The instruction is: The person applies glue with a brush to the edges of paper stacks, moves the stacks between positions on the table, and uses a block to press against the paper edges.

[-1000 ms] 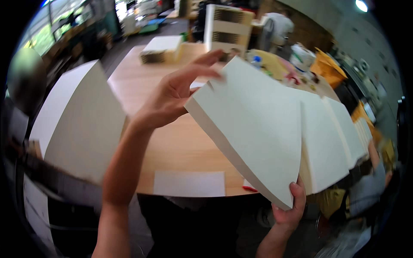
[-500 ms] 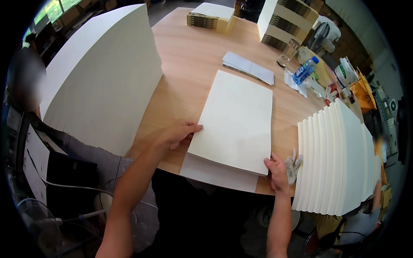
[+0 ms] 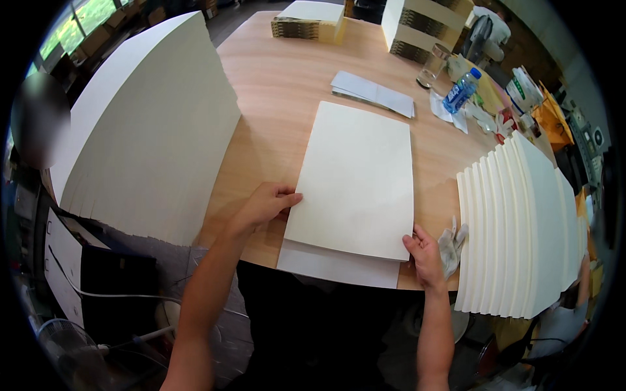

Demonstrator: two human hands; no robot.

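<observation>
Forearms in from the lower edge, one toward seven o'clock, one toward five, wrists turned inward. Left hand [image 3: 267, 203] bent over the edge of the white paper block [image 3: 352, 179], thumb on the top face, fingers curled lower: narrow, holding its left side. Right hand [image 3: 425, 255] narrow too, holding the lower right corner, thumb on top.

On the bench [image 3: 267, 91], reckoned from the block: glass jar [image 3: 432, 66] at one o'clock, blue-capped bottle [image 3: 462, 92] near two, white tub [image 3: 523, 91] farther out at two. Cannot tell their contents.

Paper block between both hands, touching each: meets the left just below nine o'clock, the right between four and five. Lies over a white sheet [image 3: 339, 267], partly showing at six o'clock. Pale glove [image 3: 450, 249] just beside the right hand, near a row of white blocks [image 3: 502, 228] between three and four; tall pale stack [image 3: 156, 130] between nine and ten.
</observation>
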